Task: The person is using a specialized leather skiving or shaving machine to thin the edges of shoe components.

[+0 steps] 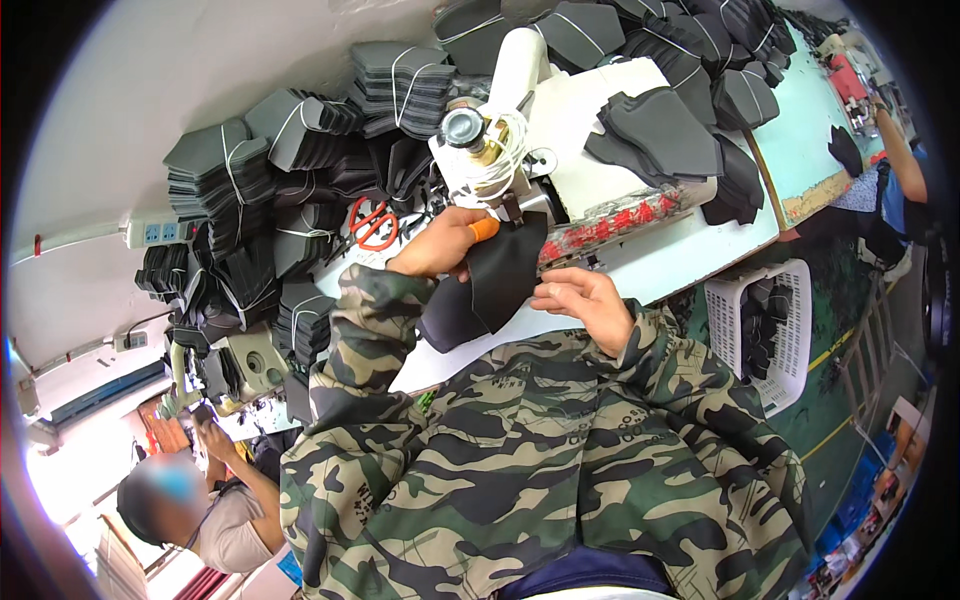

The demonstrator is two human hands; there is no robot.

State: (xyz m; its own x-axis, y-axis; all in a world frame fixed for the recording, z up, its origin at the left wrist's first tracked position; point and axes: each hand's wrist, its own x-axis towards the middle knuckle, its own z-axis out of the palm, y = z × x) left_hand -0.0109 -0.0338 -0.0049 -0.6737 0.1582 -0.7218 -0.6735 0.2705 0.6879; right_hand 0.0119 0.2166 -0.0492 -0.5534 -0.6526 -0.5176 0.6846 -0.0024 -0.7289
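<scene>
A black panel of fabric or foam [508,275] lies folded or layered under the needle area of a white sewing machine [515,75]. My left hand [443,243], with an orange cover on one finger, grips the panel's left side close to the presser foot [512,208]. On the opposite side my right hand [592,306] has its fingertips drawn together at the panel's right edge. The panel's lower end hangs toward my camouflage jacket. Red-handled scissors [374,224] rest on the table left of the machine.
Tied stacks of dark grey panels [220,180] crowd the left and back. Loose grey panels [655,135] lie on the machine's right side. A white plastic basket [798,330] of dark pieces stands on the floor. One co-worker [225,500] sits lower left, another [895,190] far right.
</scene>
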